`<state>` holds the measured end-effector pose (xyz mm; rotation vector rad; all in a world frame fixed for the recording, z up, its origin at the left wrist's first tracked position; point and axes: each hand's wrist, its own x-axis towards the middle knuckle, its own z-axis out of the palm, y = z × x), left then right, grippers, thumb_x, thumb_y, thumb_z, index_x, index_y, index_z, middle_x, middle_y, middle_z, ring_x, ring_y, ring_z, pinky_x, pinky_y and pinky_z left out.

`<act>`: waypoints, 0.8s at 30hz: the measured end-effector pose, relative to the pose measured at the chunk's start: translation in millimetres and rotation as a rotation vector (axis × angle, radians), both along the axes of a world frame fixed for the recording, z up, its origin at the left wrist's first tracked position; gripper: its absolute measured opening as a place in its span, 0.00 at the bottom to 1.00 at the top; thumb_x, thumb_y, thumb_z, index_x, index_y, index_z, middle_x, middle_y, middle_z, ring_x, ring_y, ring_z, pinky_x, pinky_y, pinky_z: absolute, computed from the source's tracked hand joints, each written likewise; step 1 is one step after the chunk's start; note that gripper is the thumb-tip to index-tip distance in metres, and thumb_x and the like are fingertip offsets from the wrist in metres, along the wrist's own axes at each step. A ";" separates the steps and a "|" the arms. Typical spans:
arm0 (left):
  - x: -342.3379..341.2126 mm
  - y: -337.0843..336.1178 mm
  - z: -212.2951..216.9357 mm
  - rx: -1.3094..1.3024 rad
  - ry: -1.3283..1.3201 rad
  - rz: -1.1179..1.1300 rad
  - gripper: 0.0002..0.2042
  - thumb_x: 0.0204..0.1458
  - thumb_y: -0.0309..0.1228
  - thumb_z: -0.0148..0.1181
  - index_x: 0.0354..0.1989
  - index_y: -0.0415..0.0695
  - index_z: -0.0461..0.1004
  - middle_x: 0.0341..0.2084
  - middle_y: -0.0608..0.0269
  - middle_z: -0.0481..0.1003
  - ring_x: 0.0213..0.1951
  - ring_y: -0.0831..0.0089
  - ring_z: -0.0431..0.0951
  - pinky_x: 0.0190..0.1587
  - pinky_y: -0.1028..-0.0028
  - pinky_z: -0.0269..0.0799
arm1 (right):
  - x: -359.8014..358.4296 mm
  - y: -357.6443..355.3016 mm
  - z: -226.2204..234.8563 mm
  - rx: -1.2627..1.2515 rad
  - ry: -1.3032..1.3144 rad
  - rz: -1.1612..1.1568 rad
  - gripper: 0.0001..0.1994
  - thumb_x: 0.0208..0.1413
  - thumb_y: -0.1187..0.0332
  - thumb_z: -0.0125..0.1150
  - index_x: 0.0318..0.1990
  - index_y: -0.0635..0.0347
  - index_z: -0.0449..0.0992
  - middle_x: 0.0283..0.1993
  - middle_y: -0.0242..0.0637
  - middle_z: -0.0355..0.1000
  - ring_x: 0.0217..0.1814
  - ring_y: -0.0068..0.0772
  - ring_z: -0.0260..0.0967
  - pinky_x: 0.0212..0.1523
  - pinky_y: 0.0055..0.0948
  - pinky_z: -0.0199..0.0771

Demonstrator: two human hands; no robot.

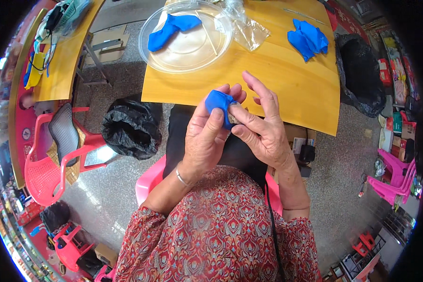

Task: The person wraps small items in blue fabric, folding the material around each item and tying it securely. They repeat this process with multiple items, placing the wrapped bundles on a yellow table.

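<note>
My left hand (203, 136) is closed around a small folded piece of blue fabric (218, 100), its thumb pressing on the front. From the right, my right hand (263, 131) meets the same piece, with the thumb and index finger at its edge and the other fingers raised. What lies inside the folds is hidden. Both hands are above my lap, just off the table's near edge. Beyond them, a longer, twisted blue fabric piece (174, 30) rests in a round clear plastic tray (188, 63), beside a thin pale stick (207, 33).
A crumpled blue fabric piece (308, 40) and a clear plastic bag (249, 34) lie on the yellow table (286, 87). Black bag-lined bins (131, 127) stand on both sides. A pink chair (47, 160) is at the left, pink stools (395, 176) at the right.
</note>
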<state>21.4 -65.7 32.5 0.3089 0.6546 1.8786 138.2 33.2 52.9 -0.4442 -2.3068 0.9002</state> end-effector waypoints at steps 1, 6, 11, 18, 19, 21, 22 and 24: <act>1.4 -1.5 0.3 -0.019 0.007 -0.006 0.25 0.63 0.36 0.52 0.65 0.38 0.57 0.64 0.50 0.62 0.65 0.58 0.62 0.66 0.60 0.59 | 0.8 -1.8 -1.7 -0.001 -0.010 -0.005 0.16 0.56 0.59 0.63 0.49 0.54 0.80 0.67 0.48 0.57 0.63 0.49 0.58 0.62 0.42 0.58; 1.5 -8.7 1.1 -0.032 -0.062 -0.137 0.25 0.64 0.37 0.50 0.65 0.39 0.57 0.64 0.51 0.61 0.64 0.62 0.64 0.64 0.61 0.62 | 6.4 1.9 -9.7 -0.271 0.033 -0.004 0.15 0.57 0.65 0.62 0.51 0.54 0.80 0.65 0.45 0.60 0.62 0.42 0.61 0.59 0.39 0.63; -2.3 -11.0 -7.1 -0.078 0.040 -0.151 0.23 0.64 0.34 0.50 0.65 0.39 0.59 0.63 0.53 0.63 0.62 0.68 0.66 0.61 0.65 0.65 | 11.3 2.6 -8.0 -0.376 0.051 0.017 0.14 0.53 0.71 0.63 0.48 0.57 0.80 0.56 0.39 0.66 0.58 0.35 0.63 0.55 0.34 0.65; 6.0 -15.0 -6.1 -0.055 0.238 -0.134 0.24 0.63 0.31 0.51 0.66 0.37 0.56 0.66 0.54 0.59 0.63 0.65 0.64 0.65 0.64 0.58 | 14.4 1.7 -4.6 -0.291 0.105 -0.062 0.15 0.48 0.79 0.64 0.45 0.59 0.79 0.48 0.37 0.70 0.47 0.30 0.71 0.47 0.30 0.72; 5.0 -15.2 -6.8 -0.055 0.284 -0.149 0.25 0.63 0.30 0.51 0.67 0.37 0.55 0.67 0.54 0.58 0.64 0.63 0.63 0.67 0.62 0.56 | 15.0 2.3 -6.3 -0.308 0.118 -0.060 0.16 0.47 0.78 0.64 0.46 0.59 0.78 0.47 0.37 0.71 0.45 0.30 0.72 0.45 0.29 0.73; 7.2 -13.6 -9.5 -0.019 0.242 -0.127 0.25 0.63 0.30 0.52 0.67 0.36 0.55 0.66 0.53 0.58 0.64 0.66 0.63 0.67 0.65 0.56 | 13.6 1.0 -8.9 -0.522 0.134 -0.079 0.18 0.48 0.78 0.63 0.50 0.59 0.75 0.47 0.37 0.73 0.46 0.30 0.74 0.45 0.27 0.74; 8.7 -12.7 -10.6 -0.003 0.217 -0.116 0.25 0.63 0.30 0.52 0.67 0.36 0.56 0.66 0.53 0.59 0.64 0.67 0.63 0.66 0.67 0.56 | 12.7 -0.2 -9.7 -0.630 0.138 -0.089 0.19 0.49 0.79 0.62 0.51 0.60 0.74 0.46 0.37 0.74 0.47 0.30 0.75 0.45 0.27 0.74; 9.3 -8.3 -7.2 0.004 0.146 -0.115 0.27 0.62 0.30 0.53 0.68 0.36 0.55 0.66 0.53 0.59 0.64 0.68 0.63 0.66 0.67 0.55 | 10.9 -1.1 -5.6 -0.608 0.146 -0.023 0.21 0.50 0.78 0.62 0.54 0.60 0.72 0.46 0.37 0.76 0.49 0.30 0.75 0.47 0.26 0.75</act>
